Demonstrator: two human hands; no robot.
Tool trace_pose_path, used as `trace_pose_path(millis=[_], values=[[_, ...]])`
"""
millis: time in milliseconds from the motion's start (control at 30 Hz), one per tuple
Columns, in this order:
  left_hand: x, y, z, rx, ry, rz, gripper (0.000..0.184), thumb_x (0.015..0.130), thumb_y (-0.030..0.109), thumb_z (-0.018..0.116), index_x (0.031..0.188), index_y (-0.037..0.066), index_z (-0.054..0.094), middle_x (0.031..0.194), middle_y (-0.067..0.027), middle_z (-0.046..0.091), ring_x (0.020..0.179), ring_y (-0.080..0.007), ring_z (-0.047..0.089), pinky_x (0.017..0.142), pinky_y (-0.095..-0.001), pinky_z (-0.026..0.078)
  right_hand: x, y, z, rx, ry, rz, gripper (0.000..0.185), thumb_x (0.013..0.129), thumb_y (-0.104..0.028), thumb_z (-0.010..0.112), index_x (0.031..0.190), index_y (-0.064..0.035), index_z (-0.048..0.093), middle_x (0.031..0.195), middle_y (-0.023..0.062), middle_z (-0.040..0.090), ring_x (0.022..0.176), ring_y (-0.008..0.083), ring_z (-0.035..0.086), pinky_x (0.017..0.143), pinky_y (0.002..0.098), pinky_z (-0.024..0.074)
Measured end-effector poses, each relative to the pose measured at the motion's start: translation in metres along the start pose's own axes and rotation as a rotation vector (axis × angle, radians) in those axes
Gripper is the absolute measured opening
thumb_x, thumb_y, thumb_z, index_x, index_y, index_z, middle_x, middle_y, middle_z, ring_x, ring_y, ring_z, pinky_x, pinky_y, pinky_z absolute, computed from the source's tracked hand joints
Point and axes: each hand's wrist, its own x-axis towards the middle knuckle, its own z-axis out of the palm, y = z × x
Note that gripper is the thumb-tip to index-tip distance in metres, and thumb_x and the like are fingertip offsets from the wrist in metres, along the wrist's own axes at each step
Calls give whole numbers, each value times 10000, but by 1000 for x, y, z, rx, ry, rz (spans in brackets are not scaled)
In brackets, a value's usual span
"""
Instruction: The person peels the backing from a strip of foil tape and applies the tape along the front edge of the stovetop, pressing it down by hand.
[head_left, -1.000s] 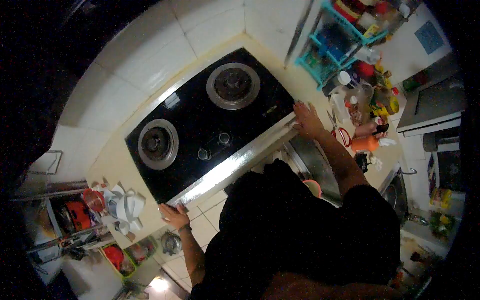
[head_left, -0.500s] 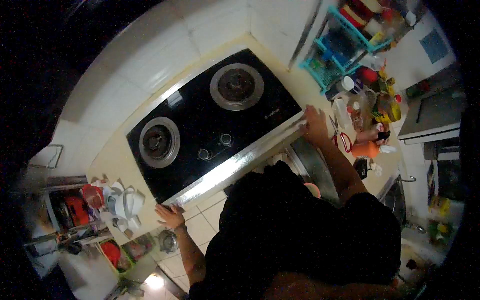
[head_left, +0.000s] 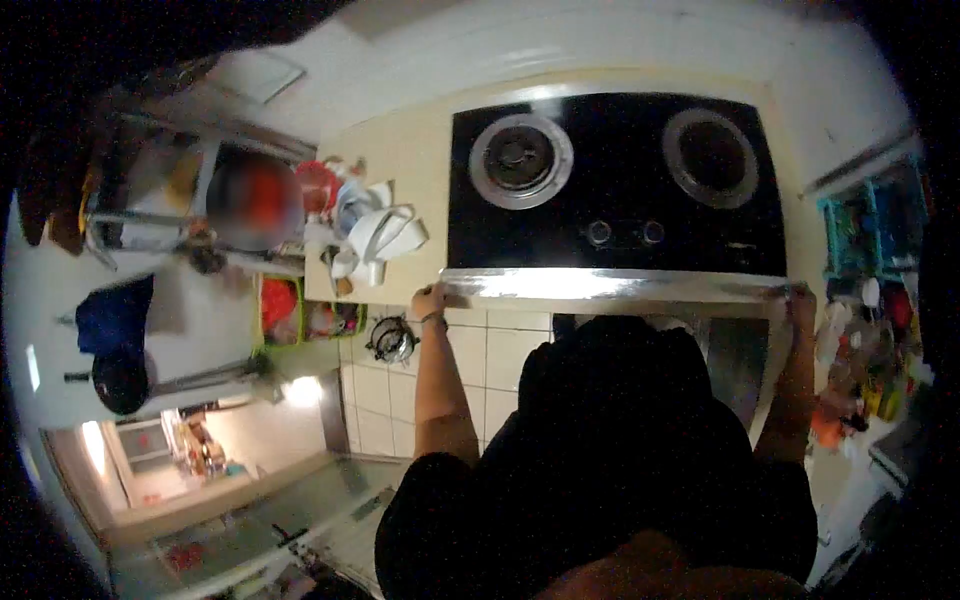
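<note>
A black glass gas stove [head_left: 615,180] with two round burners and two knobs sits in the counter. A shiny metal strip [head_left: 600,284] runs along its front edge. My left hand [head_left: 429,300] is at the left end of this strip, fingers curled in against the front corner. At the opposite end, my right hand [head_left: 798,304] has its fingers over the corner of the strip; blur softens their outline. The undersides of both grips are hidden. No pot supports stand on the burners.
Left on the counter [head_left: 395,165] lie a white curved band [head_left: 385,238] and a red container [head_left: 317,186]. A metal ring with black prongs [head_left: 392,340] rests on the tiled floor [head_left: 505,345]. A teal rack [head_left: 850,225] and several bottles crowd the right side.
The view has swung so the stove appears level and farther right. My left hand's spread fingers have curled in at the corner. My right hand stays at the right front corner.
</note>
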Motion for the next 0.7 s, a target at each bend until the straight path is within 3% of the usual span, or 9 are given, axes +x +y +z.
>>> trace_pose_path(millis=[100,133,233,367,400,567,633,667,700], values=[[1,-9,2,-179,-86,-67,260,733,240,672,751,-19,671,664,-126,651,593,-202,624,583,-306,503,-1,-55,-43,472,-157,445,349,770,-315,653,927,-4,647,698,140,628,609,236,587,546,360,478],[5,-18,8,-334,-141,-121,246,726,224,688,731,-21,667,639,-108,645,573,-180,615,567,-300,499,5,-50,-31,246,-78,611,393,756,-366,658,911,-5,659,705,145,638,621,251,597,569,370,486],[5,-22,12,-443,-71,-94,216,725,195,710,725,-16,663,655,-85,653,584,-164,615,558,-301,488,6,-18,-10,-197,45,247,421,737,-399,653,872,0,666,737,159,648,650,276,614,615,404,494],[28,-50,25,-413,-235,-72,249,730,258,706,740,11,672,684,-108,660,619,-205,632,588,-327,490,-5,-90,-50,28,26,373,368,735,-354,659,797,9,654,695,138,631,629,250,593,598,399,474],[19,-36,16,-160,-163,65,264,731,291,697,750,28,677,714,-126,660,660,-239,636,622,-346,491,-11,-110,-66,100,20,422,353,734,-339,660,772,12,649,681,132,626,622,241,586,593,398,467],[-6,17,-16,149,-94,183,347,693,382,704,783,48,683,836,-160,659,796,-314,636,717,-394,490,-6,-42,-29,311,-117,445,278,718,-246,683,724,24,619,642,88,584,583,176,530,528,352,415],[9,-6,-13,-20,-329,334,498,653,486,698,896,51,675,826,-117,678,772,-281,646,721,-392,492,-17,-66,-46,474,-58,417,293,695,-249,710,726,24,609,649,68,569,592,159,513,533,327,404],[7,11,-21,138,-463,385,404,704,402,669,915,58,673,798,-117,677,732,-247,643,688,-365,497,-25,-108,-69,655,-5,377,326,673,-272,735,723,21,602,651,59,562,603,154,506,547,317,403],[2,32,-32,287,-595,453,312,755,318,640,935,65,671,771,-117,676,692,-212,639,654,-338,501,-24,-97,-46,433,133,459,379,628,-317,767,710,12,598,667,60,588,616,157,528,564,330,415]])
